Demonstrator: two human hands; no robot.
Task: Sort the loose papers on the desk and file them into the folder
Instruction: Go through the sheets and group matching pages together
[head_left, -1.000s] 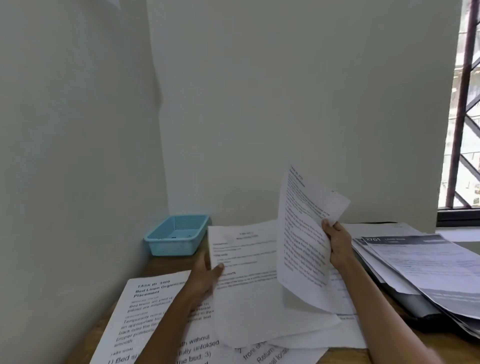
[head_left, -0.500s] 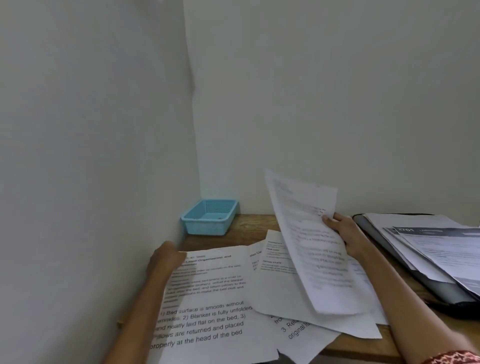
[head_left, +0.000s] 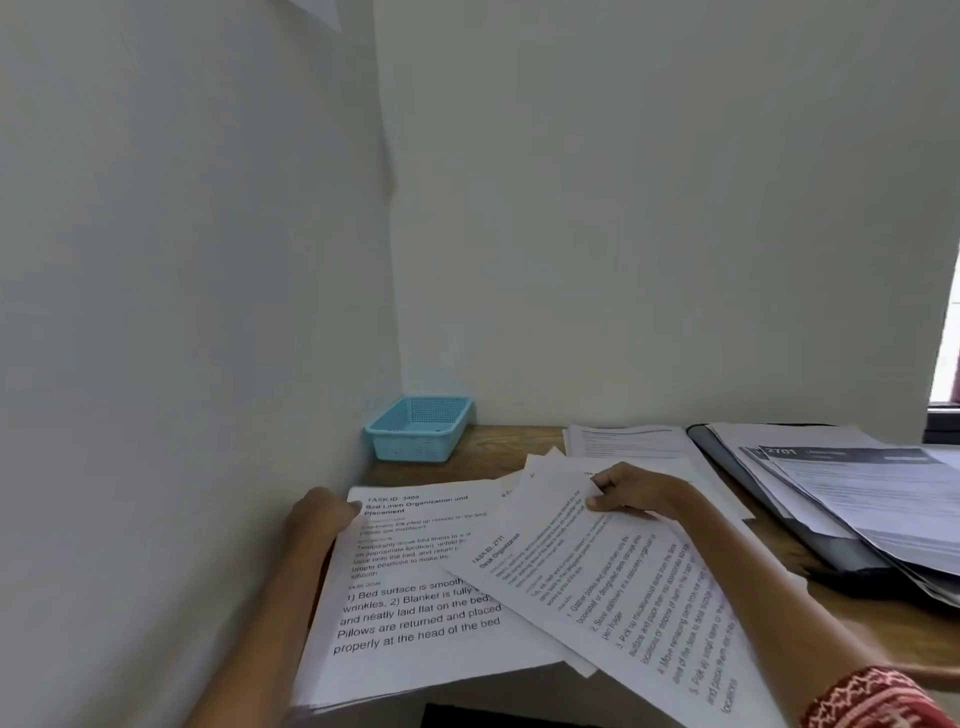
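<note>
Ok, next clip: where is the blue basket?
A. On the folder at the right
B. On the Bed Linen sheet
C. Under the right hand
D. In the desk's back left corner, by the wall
D: the blue basket sits on the desk in the back left corner where the walls meet, apart from the papers and from both hands.

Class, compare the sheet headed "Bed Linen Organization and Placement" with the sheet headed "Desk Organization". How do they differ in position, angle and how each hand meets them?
The Bed Linen sheet lies nearly square to the viewer; the Desk Organization sheet is turned diagonally. The Desk sheet overlaps the Bed Linen sheet's right side. The left hand touches the Bed Linen sheet's top left corner; the right hand pinches the Desk sheet's upper edge. Both are white printed task pages.
</note>
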